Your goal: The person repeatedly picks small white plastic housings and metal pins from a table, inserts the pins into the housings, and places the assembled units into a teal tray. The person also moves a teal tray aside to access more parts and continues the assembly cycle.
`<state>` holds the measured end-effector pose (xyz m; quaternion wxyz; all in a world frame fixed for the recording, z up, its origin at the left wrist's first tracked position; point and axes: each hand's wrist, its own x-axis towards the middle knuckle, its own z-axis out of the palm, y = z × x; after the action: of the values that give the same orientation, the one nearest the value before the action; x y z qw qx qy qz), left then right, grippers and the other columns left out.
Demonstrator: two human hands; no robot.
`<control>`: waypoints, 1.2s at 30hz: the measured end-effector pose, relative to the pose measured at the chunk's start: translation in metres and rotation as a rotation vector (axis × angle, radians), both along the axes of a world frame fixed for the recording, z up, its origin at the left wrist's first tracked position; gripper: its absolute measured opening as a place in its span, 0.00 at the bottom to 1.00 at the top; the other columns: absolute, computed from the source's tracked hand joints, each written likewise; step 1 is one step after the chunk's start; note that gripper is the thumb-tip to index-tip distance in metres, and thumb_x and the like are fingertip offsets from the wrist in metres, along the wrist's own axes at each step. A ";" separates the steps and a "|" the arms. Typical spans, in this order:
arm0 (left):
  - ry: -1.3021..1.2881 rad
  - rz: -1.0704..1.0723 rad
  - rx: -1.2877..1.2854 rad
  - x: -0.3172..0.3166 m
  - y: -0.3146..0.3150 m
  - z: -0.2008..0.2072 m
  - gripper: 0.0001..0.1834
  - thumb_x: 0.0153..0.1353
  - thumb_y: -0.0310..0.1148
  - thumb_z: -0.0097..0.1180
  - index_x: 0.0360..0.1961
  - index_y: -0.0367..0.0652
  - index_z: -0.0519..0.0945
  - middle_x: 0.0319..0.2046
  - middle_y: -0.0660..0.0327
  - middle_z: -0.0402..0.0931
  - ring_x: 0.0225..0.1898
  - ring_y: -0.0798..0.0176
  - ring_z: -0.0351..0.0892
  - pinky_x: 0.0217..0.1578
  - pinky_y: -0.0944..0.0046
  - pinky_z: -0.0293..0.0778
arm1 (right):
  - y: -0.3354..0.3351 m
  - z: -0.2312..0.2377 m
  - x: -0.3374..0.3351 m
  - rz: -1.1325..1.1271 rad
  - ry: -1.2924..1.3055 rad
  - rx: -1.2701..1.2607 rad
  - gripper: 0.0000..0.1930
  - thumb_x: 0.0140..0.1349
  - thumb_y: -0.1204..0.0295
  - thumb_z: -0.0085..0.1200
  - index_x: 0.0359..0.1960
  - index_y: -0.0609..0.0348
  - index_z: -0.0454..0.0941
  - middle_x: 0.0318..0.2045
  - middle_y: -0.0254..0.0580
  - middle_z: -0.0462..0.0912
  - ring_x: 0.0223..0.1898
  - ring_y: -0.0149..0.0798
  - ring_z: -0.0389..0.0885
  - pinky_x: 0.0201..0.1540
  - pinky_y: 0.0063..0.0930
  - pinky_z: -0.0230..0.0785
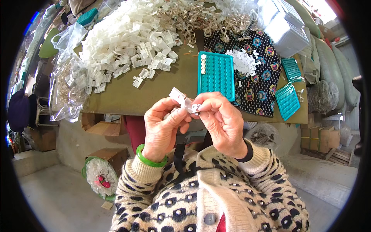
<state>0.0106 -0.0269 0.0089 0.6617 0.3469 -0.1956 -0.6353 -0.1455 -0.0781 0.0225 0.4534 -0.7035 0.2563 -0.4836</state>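
In front of my chest, my left hand [164,123], with a green bangle at the wrist, is closed round a white plastic holder [177,95] that juts up past the fingertips. My right hand [223,123] pinches a small white plastic piece [196,108] against the holder's right side. The fingertips of both hands nearly meet there, and they hide part of the join. Just beyond my right hand lies a teal tray [216,73] with rows of hollows. Several round cream pieces [203,63] sit in its left row.
A big heap of white plastic parts [127,42] covers the table's [116,101] far left. Looped beige cords [189,23] lie behind. Small white pieces [243,62] rest on a dotted cloth [262,91]. More teal trays [287,101] lie right. A round container [101,176] stands on the floor.
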 end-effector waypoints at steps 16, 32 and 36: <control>0.112 0.001 -0.117 0.000 0.007 -0.013 0.14 0.61 0.19 0.59 0.48 0.40 0.80 0.43 0.50 0.82 0.37 0.58 0.85 0.38 0.58 0.83 | 0.001 0.013 -0.002 0.058 -0.090 0.486 0.03 0.65 0.81 0.54 0.37 0.64 0.73 0.32 0.31 0.77 0.30 0.17 0.74 0.30 0.12 0.69; -0.058 0.162 -0.254 -0.010 0.007 -0.012 0.14 0.54 0.12 0.63 0.41 0.36 0.80 0.40 0.55 0.79 0.37 0.60 0.84 0.40 0.61 0.84 | 0.010 0.017 0.002 0.005 0.134 0.280 0.04 0.63 0.83 0.54 0.37 0.65 0.77 0.31 0.38 0.79 0.28 0.26 0.78 0.30 0.19 0.71; -0.061 0.164 -0.183 -0.009 0.009 -0.008 0.14 0.54 0.12 0.63 0.42 0.34 0.79 0.39 0.55 0.80 0.36 0.61 0.84 0.40 0.62 0.83 | 0.011 0.015 0.004 -0.101 0.223 -0.041 0.09 0.57 0.88 0.55 0.37 0.65 0.77 0.31 0.42 0.77 0.28 0.34 0.78 0.29 0.25 0.71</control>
<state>0.0018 -0.0178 0.0013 0.7341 0.3192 -0.2437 -0.5476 -0.1419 -0.0670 0.0371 0.3829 -0.7481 0.3303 -0.4296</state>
